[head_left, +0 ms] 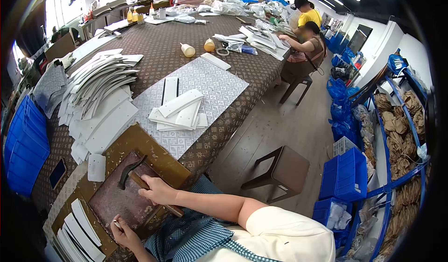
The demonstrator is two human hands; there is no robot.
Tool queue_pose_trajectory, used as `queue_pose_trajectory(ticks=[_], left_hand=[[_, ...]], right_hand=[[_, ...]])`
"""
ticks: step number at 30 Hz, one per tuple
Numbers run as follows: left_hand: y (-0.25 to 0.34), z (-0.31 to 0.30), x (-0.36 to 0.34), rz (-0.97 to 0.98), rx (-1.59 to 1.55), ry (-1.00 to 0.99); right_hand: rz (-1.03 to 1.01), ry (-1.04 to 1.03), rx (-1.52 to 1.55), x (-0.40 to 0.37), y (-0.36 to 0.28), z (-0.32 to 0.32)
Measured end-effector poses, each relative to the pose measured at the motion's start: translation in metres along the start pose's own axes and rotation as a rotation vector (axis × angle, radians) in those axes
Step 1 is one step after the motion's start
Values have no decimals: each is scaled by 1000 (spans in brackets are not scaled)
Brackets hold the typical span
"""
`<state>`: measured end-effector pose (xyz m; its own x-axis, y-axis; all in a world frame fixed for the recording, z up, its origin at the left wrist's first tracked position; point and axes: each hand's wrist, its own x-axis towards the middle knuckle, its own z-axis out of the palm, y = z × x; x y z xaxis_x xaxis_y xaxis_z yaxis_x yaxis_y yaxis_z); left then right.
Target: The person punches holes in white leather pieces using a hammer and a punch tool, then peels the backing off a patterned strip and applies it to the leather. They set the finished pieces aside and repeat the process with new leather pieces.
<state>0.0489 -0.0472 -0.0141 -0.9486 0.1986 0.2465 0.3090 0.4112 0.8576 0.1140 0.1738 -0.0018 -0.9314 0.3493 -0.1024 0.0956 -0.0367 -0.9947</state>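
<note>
Head view: open room on slab (pixel 111 197), hammer head (pixel 124 175) near far edge.

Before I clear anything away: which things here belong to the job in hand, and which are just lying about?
Likely in the job:
hammer, in the right hand
tiny piece, too small to identify, in the left hand
reddish pad
white strips beside the pad

Seemingly just lying about:
phone
pale squeeze bottle

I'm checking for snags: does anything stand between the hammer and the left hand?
Nothing visible does. Between the hammer, held by the right hand, and the left hand, only the reddish board shows.
</note>
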Motion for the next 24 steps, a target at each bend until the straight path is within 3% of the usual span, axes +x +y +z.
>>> queue_pose_trajectory(ticks=[8, 17, 24], left_hand=[[-12, 9, 1, 147, -19, 98], [-6, 6, -1, 74, -1, 58], [-12, 8, 0, 123, 31, 81]], right_hand=[[10, -2, -10, 1, 1, 0], [7, -3, -3, 0, -1, 0], [-15, -6, -8, 0, -1, -1]])
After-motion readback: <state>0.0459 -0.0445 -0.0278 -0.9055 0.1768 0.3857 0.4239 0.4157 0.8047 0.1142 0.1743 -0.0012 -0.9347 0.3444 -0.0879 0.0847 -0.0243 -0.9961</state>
